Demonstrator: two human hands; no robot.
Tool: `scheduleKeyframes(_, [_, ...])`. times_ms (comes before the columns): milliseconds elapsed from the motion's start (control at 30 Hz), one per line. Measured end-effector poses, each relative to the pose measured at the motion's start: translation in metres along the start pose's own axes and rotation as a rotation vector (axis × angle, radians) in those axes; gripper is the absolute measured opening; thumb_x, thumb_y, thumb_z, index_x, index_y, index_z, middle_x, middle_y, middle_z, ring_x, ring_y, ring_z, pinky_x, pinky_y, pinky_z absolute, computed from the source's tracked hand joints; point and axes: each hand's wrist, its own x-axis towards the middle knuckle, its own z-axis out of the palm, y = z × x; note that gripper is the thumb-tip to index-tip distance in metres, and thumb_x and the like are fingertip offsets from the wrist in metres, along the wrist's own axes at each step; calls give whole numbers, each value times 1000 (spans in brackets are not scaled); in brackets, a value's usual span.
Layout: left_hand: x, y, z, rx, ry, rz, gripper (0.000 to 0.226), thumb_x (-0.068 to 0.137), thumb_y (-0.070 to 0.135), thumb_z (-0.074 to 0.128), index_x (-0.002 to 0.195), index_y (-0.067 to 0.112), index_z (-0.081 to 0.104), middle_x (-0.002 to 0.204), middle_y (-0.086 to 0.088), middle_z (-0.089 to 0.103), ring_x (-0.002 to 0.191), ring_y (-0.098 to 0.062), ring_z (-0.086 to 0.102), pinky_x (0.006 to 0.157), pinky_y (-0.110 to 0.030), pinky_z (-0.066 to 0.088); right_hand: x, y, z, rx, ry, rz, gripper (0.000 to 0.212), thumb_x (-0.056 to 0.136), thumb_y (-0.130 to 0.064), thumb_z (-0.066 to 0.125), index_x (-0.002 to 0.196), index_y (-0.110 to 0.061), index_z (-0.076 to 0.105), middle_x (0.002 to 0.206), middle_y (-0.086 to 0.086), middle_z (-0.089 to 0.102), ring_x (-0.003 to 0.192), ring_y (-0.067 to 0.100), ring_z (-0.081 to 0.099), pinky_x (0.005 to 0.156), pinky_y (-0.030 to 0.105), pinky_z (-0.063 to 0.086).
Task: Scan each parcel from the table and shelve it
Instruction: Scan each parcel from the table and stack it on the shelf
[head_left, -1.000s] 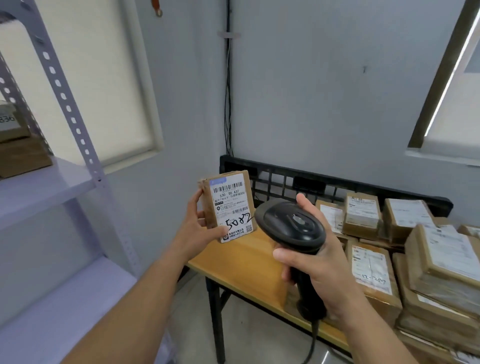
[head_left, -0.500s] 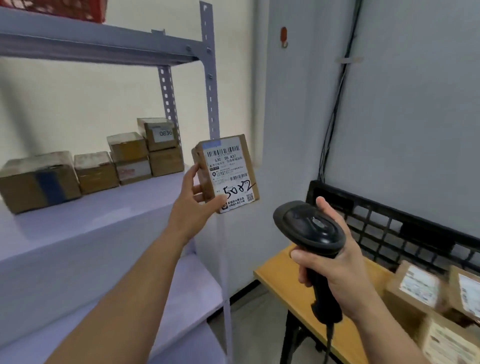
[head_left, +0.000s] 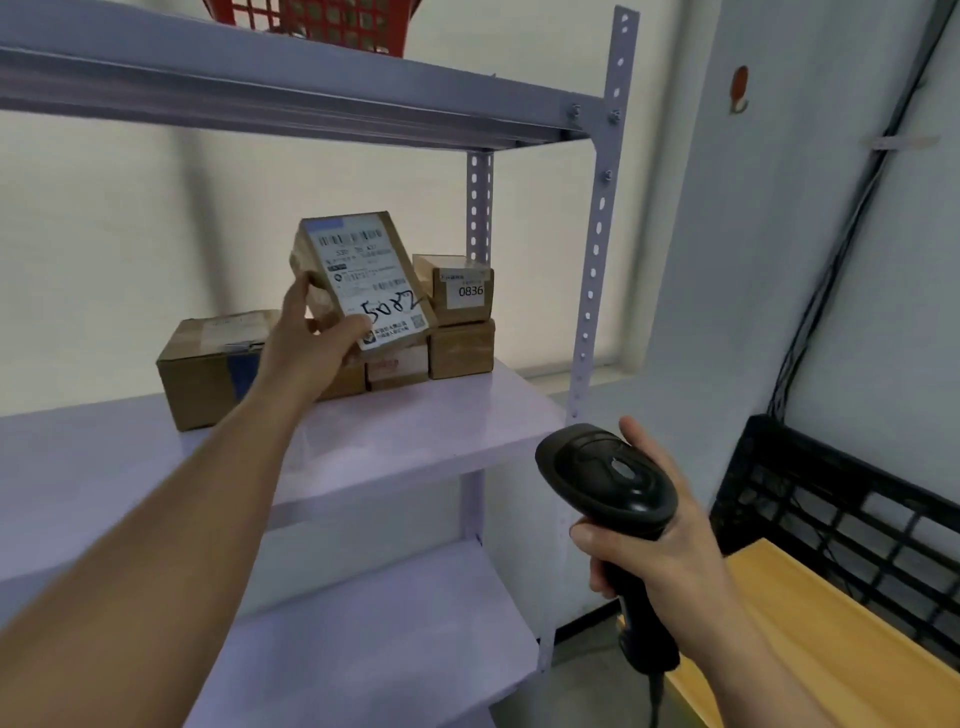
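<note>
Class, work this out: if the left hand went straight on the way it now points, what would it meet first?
The left hand would likely meet the small cartons on the shelf first, just behind its parcel; depth is unclear.

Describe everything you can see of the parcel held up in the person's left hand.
The parcel is a small brown cardboard box, its facing side covered by a white label with barcodes, a blue strip at the top, a QR code and handwritten 5082. It is tilted, top leaning left, in front of the boxes on the middle shelf. The left hand grips its lower left corner, thumb on the label.
</note>
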Motion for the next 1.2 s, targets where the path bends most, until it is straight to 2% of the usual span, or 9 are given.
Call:
scheduleKeyframes(100, [32,-4,-15,41,29,-15,53,84,27,68,131,32,44,102,-3,69,74,-12,65,68,-32,56,18,5,12,3,3,3,93,74,16,71,125,-56,43,83,11,68,50,32,54,47,33,49])
scheduleKeyframes(167, [50,-8,-20,80,22,-25,46,83,29,67,125,32,46,96,-2,70,70,-16,63,76,-40,59,29,7,19,3,8,-1,93,74,17,71,126,-55,43,82,11,68,50,32,54,46,32,49])
scheduleKeyframes(300, [76,-14,-21,106,-4,-92,52,88,33,62,135,28,40,88,-1,64,79,-22,63,78,-45,56,46,12,28,-4,29,-1,93,73,18,71,127,-54,45,89,14,67,49,31,54,47,32,49])
scheduleKeyframes(467, [96,-17,-26,189,11,-136,58,91,43,54,143,30,33,122,-7,58,98,-26,62,69,-38,56,62,19,35,-11,55,3,94,73,18,71,132,-50,44,89,13,67,49,30,54,48,32,50])
scheduleKeyframes(667, [99,-18,-26,582,53,-24,62,99,50,33,154,31,10,152,-10,36,134,-36,37,107,-46,34,72,25,47,-20,27,20,95,75,17,70,139,-46,41,89,2,71,50,32,55,48,35,51])
scheduleKeyframes(767, [100,-21,-29,623,-12,11,70,93,56,48,151,29,22,149,-7,40,133,-33,39,107,-47,36,76,26,50,-25,20,23,94,74,17,70,137,-47,41,89,-4,71,50,31,55,50,36,53])
scheduleKeyframes(933, [106,-27,-29,678,-41,75,67,88,31,66,146,24,34,138,-9,51,124,-32,46,102,-46,41,81,29,54,-40,19,20,95,74,16,71,138,-47,41,92,-10,69,51,30,57,52,38,54])
scheduleKeyframes(1100, [104,-30,-29,678,-33,104,67,89,30,65,147,22,32,138,-11,50,124,-33,46,102,-45,41,78,32,56,-45,13,16,95,73,16,72,135,-50,42,95,-4,69,51,32,56,53,39,55])
scheduleKeyframes(1200, [100,-33,-29,662,-12,98,77,89,30,65,151,23,20,139,-13,49,123,-35,47,101,-48,42,72,32,53,-38,10,14,95,73,15,72,135,-51,43,92,-1,70,51,32,56,52,38,55])
